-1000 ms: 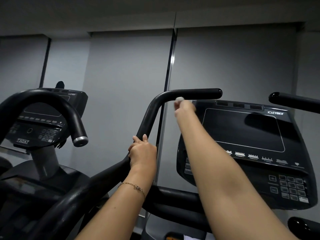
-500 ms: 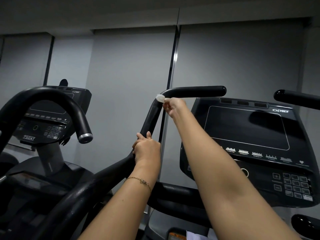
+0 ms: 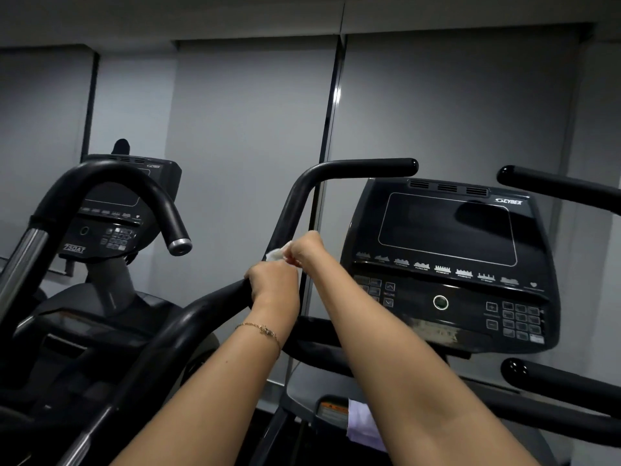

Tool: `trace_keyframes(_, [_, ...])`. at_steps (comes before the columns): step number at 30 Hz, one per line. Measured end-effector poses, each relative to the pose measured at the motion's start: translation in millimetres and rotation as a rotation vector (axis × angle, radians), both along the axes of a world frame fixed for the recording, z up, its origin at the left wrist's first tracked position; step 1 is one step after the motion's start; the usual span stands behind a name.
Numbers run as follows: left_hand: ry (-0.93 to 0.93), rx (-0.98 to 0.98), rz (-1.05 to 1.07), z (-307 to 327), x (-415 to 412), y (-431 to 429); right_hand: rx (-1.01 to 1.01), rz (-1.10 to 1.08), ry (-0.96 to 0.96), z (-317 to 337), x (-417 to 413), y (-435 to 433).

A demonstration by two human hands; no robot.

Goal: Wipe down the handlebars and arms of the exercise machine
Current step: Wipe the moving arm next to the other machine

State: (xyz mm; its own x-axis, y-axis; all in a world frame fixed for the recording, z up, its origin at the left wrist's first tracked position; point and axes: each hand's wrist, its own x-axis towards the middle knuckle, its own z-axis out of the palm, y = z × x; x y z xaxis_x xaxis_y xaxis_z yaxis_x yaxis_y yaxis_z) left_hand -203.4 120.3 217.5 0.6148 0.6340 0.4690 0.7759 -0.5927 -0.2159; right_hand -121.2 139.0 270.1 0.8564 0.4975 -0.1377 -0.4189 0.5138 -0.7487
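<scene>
A black curved arm [image 3: 295, 200] of the exercise machine rises from the lower left and bends into a horizontal handlebar [image 3: 366, 167] at the top. My left hand [image 3: 274, 280] grips the arm at mid-height; a thin bracelet circles its wrist. Just above it, my right hand [image 3: 304, 248] pinches a small white wipe [image 3: 277, 254] and presses it against the arm's sloping part. The second handlebar [image 3: 551, 186] reaches in from the right edge.
The machine's black console [image 3: 450, 260] with a dark screen and keypad stands right of the arm. A lower fixed grip [image 3: 557, 375] sticks out at the right. A second machine with its own console [image 3: 111, 210] and looped handle [image 3: 111, 176] stands at left. Grey panels behind.
My right hand has slid the white wipe from the top bend down the sloping arm to just above my left hand. The left hand has kept its grip.
</scene>
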Motion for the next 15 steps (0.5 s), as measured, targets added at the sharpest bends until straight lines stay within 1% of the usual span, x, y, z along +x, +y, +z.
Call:
trace_keyframes(1, [0.008, -0.004, -0.003, 1.0, -7.5, -2.6, -0.057, 0.013, -0.101, -9.9, -6.2, -3.1])
trace_keyframes(2, [0.006, -0.003, -0.004, 3.7, -15.6, -4.5, -0.239, 0.015, -0.309, -21.5, -14.5, -6.7])
trace_keyframes(3, [0.015, -0.008, -0.008, 4.9, -24.0, -7.0, -0.333, -0.013, -0.433, -32.6, -23.2, -13.2])
trace_keyframes(4, [0.014, -0.026, -0.006, 7.8, -32.4, -9.0, -0.441, -0.028, -0.547, -46.1, -28.5, -15.8])
trace_keyframes(5, [0.008, -0.039, -0.009, 11.8, -43.2, -11.9, -0.488, -0.035, -0.617, -55.9, -35.4, -18.6])
trace_keyframes(6, [0.001, -0.034, -0.011, 15.5, -54.9, -14.4, -0.563, -0.065, -0.731, -66.1, -39.3, -19.9])
trace_keyframes(7, [-0.006, -0.052, -0.017, 20.1, -65.6, -15.6, -0.578, -0.126, -0.789, -75.5, -50.3, -22.3])
trace_keyframes(9, [-0.016, -0.107, -0.036, 30.4, -93.7, -20.6, -0.536, -0.161, -0.970, -91.3, -69.6, -28.7])
trace_keyframes(11, [-0.025, -0.179, -0.051, 35.4, -119.0, -22.5, -0.434, -0.207, -1.142, -105.6, -89.5, -37.7])
trace_keyframes(13, [-0.038, -0.270, -0.057, 32.8, -139.3, -23.5, -0.372, -0.239, -1.193, -114.2, -110.6, -47.5])
trace_keyframes(15, [-0.113, -0.344, -0.090, 26.4, -155.4, -21.7, -0.332, -0.286, -1.203, -117.5, -133.6, -57.8])
